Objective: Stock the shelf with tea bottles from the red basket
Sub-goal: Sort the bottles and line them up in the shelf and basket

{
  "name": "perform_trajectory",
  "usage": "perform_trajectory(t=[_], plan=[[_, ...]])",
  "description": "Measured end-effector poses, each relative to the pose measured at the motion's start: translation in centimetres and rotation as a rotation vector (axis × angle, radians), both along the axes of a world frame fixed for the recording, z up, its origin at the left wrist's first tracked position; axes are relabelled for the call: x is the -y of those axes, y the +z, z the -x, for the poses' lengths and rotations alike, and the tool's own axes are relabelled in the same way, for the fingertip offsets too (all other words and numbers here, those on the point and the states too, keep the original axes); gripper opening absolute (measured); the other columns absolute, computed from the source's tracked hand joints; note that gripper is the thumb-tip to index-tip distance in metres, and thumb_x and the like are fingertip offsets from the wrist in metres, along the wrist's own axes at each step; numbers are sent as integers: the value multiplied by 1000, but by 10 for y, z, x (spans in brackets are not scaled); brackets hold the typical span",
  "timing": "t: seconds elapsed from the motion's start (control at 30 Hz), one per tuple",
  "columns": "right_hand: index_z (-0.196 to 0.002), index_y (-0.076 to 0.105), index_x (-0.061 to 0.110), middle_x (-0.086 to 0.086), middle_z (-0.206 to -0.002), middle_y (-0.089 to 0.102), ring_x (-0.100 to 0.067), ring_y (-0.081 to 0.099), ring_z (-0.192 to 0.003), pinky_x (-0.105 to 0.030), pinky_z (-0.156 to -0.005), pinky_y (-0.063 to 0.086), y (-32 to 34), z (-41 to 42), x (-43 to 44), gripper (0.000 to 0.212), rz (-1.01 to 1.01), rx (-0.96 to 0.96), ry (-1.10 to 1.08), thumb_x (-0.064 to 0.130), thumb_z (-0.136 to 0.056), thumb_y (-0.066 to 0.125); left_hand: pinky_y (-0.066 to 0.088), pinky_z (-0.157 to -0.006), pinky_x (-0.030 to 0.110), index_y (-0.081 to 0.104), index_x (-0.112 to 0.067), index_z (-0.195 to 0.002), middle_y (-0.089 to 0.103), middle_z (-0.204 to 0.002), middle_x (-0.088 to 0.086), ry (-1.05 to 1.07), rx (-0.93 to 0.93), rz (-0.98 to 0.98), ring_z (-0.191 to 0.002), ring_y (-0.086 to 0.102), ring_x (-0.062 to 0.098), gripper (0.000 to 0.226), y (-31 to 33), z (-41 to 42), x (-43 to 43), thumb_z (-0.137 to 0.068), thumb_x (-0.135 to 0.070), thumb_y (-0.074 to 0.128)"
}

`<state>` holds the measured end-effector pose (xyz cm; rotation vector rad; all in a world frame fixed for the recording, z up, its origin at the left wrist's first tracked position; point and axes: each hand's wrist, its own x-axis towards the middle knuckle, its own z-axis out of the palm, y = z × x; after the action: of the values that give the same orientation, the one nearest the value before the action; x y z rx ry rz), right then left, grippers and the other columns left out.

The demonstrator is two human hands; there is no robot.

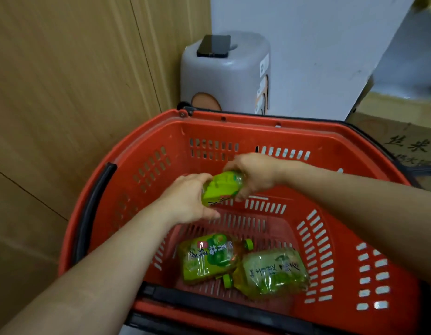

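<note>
Left hand (187, 200) and right hand (254, 174) grip one tea bottle (221, 188) between them, over the red basket (258, 123).

place: shop stockroom, likely | evidence: red shopping basket (233, 132); cardboard cartons (64, 93) beside it

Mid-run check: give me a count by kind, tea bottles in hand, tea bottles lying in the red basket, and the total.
In hand: 1, the held bottle, gripped by the left hand and the right hand
Lying in the red basket: 2, the left bottle and the right bottle
Total tea bottles: 3
</note>
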<state>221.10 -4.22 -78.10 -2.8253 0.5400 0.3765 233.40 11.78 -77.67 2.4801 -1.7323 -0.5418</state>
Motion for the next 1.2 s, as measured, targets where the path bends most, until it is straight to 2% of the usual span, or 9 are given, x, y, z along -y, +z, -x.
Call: perform_trajectory(t=[0.1, 0.2, 0.3, 0.43, 0.53, 0.73, 0.83, 0.97, 1.2], plan=[[-131, 51, 34, 6, -111, 58, -17, 57, -101, -25, -73, 37, 66, -3, -29, 81, 235, 141, 145, 51, -59, 82, 33, -98, 47, 31, -36, -140, 54, -136, -7, 96, 165, 110, -129, 47, 21, 89, 14, -3, -6, -66, -65, 71], [-130, 49, 40, 11, -121, 57, -16, 51, -118, -37, -91, 38, 102, 4, -45, 82, 398, 262, 169, 56, -56, 80, 44, -77, 36, 49, -33, -111, 69, -101, -2, 197, 166, 355, -99, 65, 28, 58, 31, -1, -14, -64, -58, 73], [-135, 48, 36, 2, -140, 46, -23, 36, -133, -54, -101, 34, 121, 16, -44, 78, 420, 645, 6, 55, -65, 76, 48, -67, 33, 59, -24, -91, 69, -80, -3, 384, -373, 565, -75, 65, 24, 50, 46, 1, -18, -51, -47, 80], [-142, 31, 44, -4, -145, 46, -12, 53, -124, -43, -105, 43, 149, 14, -64, 95, -614, 880, -258, 53, -60, 79, 54, -60, 34, 64, -8, -90, 67, -75, 16, 429, -1343, 732, -63, 65, 28, 37, 77, 4, -27, -56, -22, 74], [-141, 39, 34, -6, -124, 67, -22, 64, -115, -53, -104, 43, 157, -6, -82, 87, -1146, 812, -256, 39, -64, 80, 56, -58, 32, 70, -5, -88, 69, -74, 15, 311, -1496, 746, -60, 67, 24, 38, 103, -4, -48, -54, -21, 74], [-131, 51, 19, -8, -95, 76, -19, 72, -83, -35, -78, 57, 185, -53, -127, 71, -1230, 896, -148, 22, -65, 76, 51, -52, 21, 75, -15, -77, 69, -67, 0, 182, -1291, 743, -55, 64, 12, 13, 145, -26, -103, -65, -15, 69], [-122, 58, 20, -11, -92, 77, -19, 73, -77, -30, -71, 60, 201, -73, -149, 59, -1262, 987, -77, 17, -65, 72, 56, -64, 27, 62, -20, -102, 75, -83, 0, 283, -991, 926, -74, 72, 12, 53, 165, -43, -126, -54, -25, 84], [-119, 61, 22, -14, -99, 75, -22, 72, -83, -32, -74, 60, 231, -104, -180, 56, -1277, 1034, 109, 14, -65, 71, 57, -85, 35, 61, -24, -110, 75, -102, -2, 300, -636, 988, -98, 70, 15, 63, 203, -66, -168, -54, -37, 87], [-125, 54, 36, 19, -88, 74, 1, 66, -85, -30, -81, 51, 280, -167, -238, 42, -1212, 1103, 212, 22, -87, 63, 56, -74, 23, 65, -19, -102, 76, -87, -7, 457, -307, 1300, -81, 69, 1, 51, 265, -107, -228, -58, -26, 90]])
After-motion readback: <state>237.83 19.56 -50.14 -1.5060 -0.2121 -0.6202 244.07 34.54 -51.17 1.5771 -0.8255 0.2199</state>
